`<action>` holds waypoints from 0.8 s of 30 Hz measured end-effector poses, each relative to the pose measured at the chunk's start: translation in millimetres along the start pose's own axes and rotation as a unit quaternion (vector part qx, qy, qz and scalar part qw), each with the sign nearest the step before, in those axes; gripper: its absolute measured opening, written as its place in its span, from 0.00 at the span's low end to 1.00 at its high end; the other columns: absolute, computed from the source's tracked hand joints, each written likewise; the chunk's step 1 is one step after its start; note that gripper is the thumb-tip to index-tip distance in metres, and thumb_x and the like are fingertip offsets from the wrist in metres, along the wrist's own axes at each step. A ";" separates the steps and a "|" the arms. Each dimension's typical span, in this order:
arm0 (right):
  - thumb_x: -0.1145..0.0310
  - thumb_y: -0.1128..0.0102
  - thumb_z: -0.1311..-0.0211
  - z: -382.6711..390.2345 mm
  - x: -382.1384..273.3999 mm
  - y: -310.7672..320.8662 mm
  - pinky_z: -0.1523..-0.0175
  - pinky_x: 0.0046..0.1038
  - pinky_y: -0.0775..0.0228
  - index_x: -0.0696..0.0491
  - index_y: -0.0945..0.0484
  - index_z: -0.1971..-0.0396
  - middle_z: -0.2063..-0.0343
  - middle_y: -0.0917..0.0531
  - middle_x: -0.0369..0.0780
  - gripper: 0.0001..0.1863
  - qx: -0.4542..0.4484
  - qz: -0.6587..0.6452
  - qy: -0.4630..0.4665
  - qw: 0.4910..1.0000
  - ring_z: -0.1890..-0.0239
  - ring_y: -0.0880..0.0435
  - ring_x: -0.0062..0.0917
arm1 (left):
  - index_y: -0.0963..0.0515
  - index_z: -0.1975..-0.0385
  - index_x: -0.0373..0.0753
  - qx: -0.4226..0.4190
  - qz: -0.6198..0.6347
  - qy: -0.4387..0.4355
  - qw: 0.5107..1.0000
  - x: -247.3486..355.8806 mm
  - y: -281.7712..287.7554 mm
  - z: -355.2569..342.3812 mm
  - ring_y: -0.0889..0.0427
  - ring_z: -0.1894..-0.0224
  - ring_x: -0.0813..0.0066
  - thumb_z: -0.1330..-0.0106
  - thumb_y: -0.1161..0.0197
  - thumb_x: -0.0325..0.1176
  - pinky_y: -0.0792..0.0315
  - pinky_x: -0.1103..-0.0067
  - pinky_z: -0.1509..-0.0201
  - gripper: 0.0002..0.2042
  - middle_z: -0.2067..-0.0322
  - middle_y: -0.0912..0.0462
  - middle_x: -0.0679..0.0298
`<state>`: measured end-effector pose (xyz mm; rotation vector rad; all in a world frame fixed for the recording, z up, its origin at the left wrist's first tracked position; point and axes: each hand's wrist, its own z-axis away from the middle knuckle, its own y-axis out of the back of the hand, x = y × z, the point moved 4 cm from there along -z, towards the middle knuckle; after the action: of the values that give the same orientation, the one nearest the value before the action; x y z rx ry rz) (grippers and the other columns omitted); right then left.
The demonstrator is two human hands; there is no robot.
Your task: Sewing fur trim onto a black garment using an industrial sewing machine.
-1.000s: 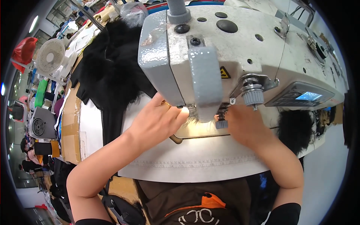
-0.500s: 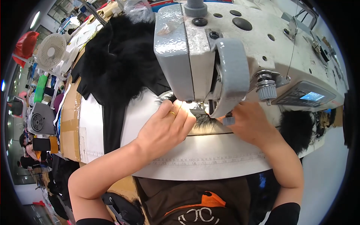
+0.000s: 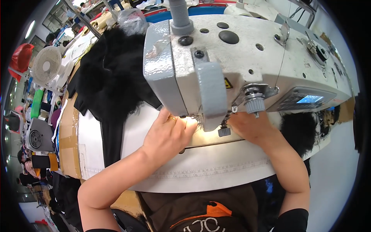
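Both hands work close to the needle area of a white and grey sewing machine (image 3: 239,46). On its left side, my left hand (image 3: 169,131), with a ring on one finger, is closed with bent fingers, the tips under the machine head's lit edge. My right hand (image 3: 253,125) curls in from the other side, its fingertips partly hidden behind a knob and the grey curved guard (image 3: 211,91). The machine head covers whatever lies between them. A black furry garment (image 3: 112,73) spreads over the table beyond my left hand. More black fur (image 3: 297,133) lies right of my right wrist.
The white machine bed (image 3: 201,170) has a printed ruler along its front edge. A small lit control panel (image 3: 305,99) sits on the machine's right. Further left are taped cardboard (image 3: 69,139), a white fan (image 3: 47,65), a grey fan-like box (image 3: 39,134) and a red bag (image 3: 21,62).
The view has shifted, so the machine sits further left and lower. The dark fur strip seen between my hands is now hidden behind the guard. Both hands stay close to the needle area.
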<state>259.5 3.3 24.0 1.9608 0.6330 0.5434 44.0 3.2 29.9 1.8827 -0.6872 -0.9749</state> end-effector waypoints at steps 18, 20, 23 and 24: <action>0.65 0.32 0.41 13.7 9.6 -27.5 0.46 0.42 0.19 0.47 0.18 0.45 0.47 0.16 0.44 0.21 -0.098 -0.060 -0.042 0.993 0.46 0.15 0.42 | 0.28 0.76 0.47 -0.017 0.013 0.004 1.000 -6.5 -9.1 3.7 0.25 0.75 0.69 0.46 0.37 0.28 0.34 0.70 0.47 0.06 0.83 0.30 0.69; 0.66 0.32 0.40 10.7 8.2 -23.4 0.47 0.42 0.18 0.48 0.19 0.45 0.47 0.16 0.45 0.22 -0.082 -0.051 -0.038 0.995 0.47 0.15 0.42 | 0.28 0.76 0.47 -0.019 0.011 0.011 1.000 -6.6 -10.5 3.8 0.25 0.75 0.69 0.46 0.37 0.28 0.34 0.70 0.47 0.07 0.83 0.30 0.69; 0.66 0.33 0.40 7.0 7.4 -22.4 0.49 0.43 0.17 0.50 0.19 0.45 0.48 0.16 0.46 0.22 -0.072 -0.041 -0.043 0.996 0.50 0.14 0.43 | 0.29 0.78 0.47 -0.031 0.015 0.022 0.999 -8.3 -15.6 2.8 0.25 0.75 0.70 0.47 0.36 0.28 0.35 0.71 0.48 0.07 0.84 0.30 0.69; 0.67 0.33 0.41 6.3 8.1 -23.3 0.50 0.43 0.17 0.51 0.20 0.45 0.49 0.16 0.46 0.22 -0.078 -0.041 -0.052 0.995 0.51 0.13 0.44 | 0.30 0.79 0.47 -0.042 0.021 0.028 0.999 -9.0 -17.1 2.7 0.25 0.75 0.70 0.47 0.36 0.28 0.35 0.71 0.49 0.08 0.84 0.30 0.69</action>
<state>264.8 13.5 1.3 1.7960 0.5852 0.4244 38.2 16.7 17.1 1.8086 -0.6420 -0.9070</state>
